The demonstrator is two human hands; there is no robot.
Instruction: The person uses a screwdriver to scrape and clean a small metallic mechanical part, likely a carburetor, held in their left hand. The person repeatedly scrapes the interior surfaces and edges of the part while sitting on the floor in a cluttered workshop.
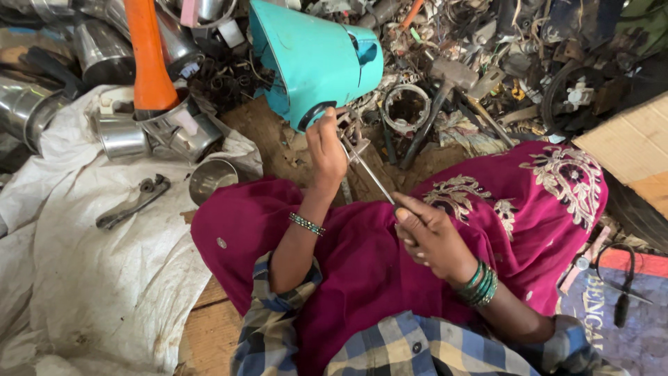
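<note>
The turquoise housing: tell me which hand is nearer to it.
Left. The left hand touches the lower edge of the turquoise housing. The right hand is lower down over the lap, gripping a screwdriver whose shaft points up toward the housing.
</note>
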